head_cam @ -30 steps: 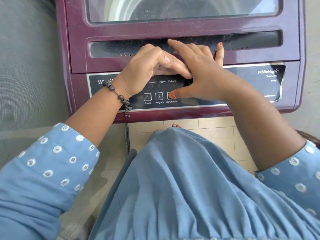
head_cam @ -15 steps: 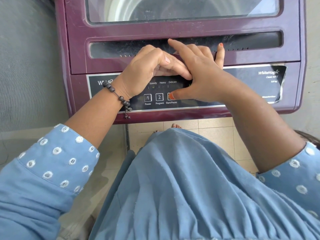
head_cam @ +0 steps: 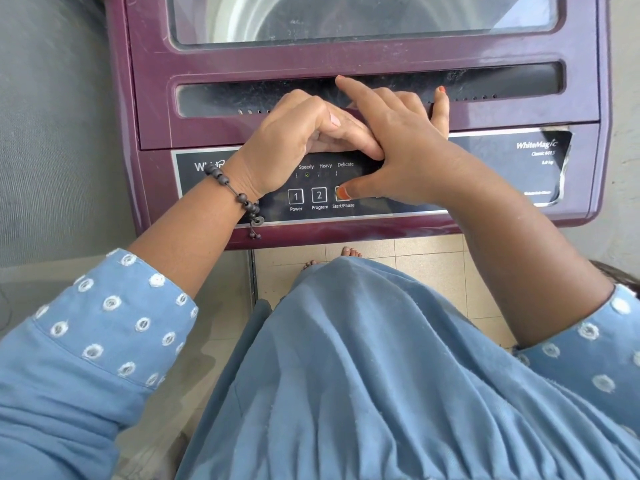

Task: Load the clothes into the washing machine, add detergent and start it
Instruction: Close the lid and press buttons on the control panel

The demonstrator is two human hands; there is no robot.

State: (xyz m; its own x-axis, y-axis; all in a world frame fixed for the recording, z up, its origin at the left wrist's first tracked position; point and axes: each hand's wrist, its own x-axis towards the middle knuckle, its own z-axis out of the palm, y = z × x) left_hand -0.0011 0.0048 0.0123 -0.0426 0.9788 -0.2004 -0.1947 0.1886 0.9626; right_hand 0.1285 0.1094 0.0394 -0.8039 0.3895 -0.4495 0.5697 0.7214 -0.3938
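A maroon top-loading washing machine (head_cam: 346, 60) stands in front of me with its glass lid (head_cam: 363, 15) down; the steel drum shows through it, and no clothes are visible from here. On the dark control panel (head_cam: 491, 168), my right hand (head_cam: 408, 150) spreads its fingers over the lid's handle recess while its thumb presses the Start/Pause button (head_cam: 343, 202). My left hand (head_cam: 291, 143) rests on the lid's front edge, its fingers tucked under the right hand and holding nothing. A small light glows under the Speedy label (head_cam: 307, 174).
The Power button (head_cam: 295, 196) and Program button (head_cam: 319, 195) sit just left of my thumb. A grey surface (head_cam: 52, 116) lies to the machine's left. Tiled floor (head_cam: 426, 271) and my toes show below the machine's front edge.
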